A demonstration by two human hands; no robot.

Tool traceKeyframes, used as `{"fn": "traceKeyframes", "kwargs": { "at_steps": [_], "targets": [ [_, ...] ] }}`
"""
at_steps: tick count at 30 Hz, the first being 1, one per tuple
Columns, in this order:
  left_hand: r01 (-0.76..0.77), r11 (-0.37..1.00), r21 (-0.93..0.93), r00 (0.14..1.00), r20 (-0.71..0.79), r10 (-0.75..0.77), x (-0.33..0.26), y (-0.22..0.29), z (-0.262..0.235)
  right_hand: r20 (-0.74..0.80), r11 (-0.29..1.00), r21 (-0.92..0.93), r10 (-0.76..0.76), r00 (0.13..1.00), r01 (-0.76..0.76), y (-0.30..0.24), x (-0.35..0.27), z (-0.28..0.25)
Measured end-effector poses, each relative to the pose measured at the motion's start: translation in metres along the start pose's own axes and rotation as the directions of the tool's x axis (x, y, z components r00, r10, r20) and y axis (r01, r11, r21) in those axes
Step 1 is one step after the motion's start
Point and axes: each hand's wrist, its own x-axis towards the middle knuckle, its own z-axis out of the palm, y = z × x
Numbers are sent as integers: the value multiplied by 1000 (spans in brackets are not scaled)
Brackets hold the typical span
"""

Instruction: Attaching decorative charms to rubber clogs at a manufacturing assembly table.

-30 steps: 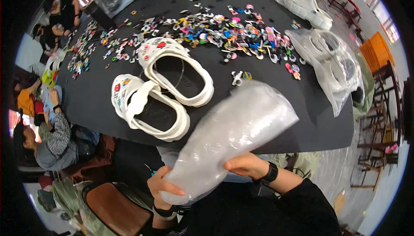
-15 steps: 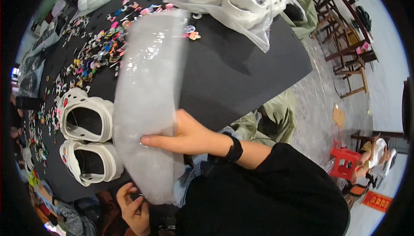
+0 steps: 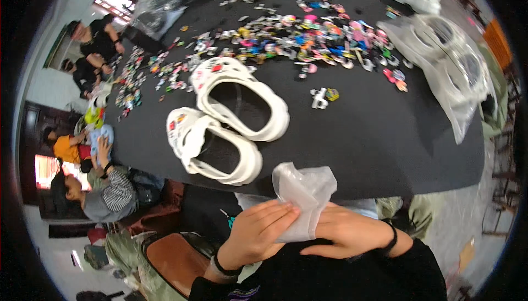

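Note:
A translucent plastic bag [image 3: 304, 193], crumpled and folded, is held between my hands at the table's near edge. My left hand [image 3: 258, 230] is closed on it from the left, its fingers lying across the bag's front. On the other side my right hand [image 3: 349, 230] grips the bag; its fingers are hidden behind the plastic, while its thumb shows below. Just beyond, a pair of white clogs stands on the black table [image 3: 374, 152]. The far clog [image 3: 273, 119] and the near clog [image 3: 247, 163] touch side by side, with colourful charms on their toes.
Many loose shoe charms [image 3: 324, 39] are scattered across the table's far part. Bagged white clogs [image 3: 462, 70] lie at the right. A brown-seated chair [image 3: 179, 262] stands at lower left. Another person [image 3: 118, 196] at the left handles a light blue clog [image 3: 102, 138]; others stand farther back.
The bag, earlier stretched out long from my right hand, is now bunched low between both hands. My left hand has come up onto it. The view has swung left.

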Motion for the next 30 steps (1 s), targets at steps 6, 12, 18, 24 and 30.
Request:
{"fn": "traceKeyframes", "kwargs": {
  "at_steps": [6,12,18,24,30],
  "targets": [
    [303,953,-25,830,-484,-277,-25,11,-10,-115,976,218,-2,993,27,-32,-4,-27],
    [298,874,-384,522,-701,-486,-29,17,17,2,966,21,258,966,-258,-20,9,0],
    [28,822,-569,845,-425,-323,-18,11,21,10,950,197,246,969,-243,13,19,14],
    [238,518,-821,882,-41,-470,-21,-5,29,-43,877,325,387,921,-354,20,12,21],
    [226,723,-653,880,-182,-439,-6,7,28,-261,891,357,383,886,-281,35,5,23]
  ]
}}
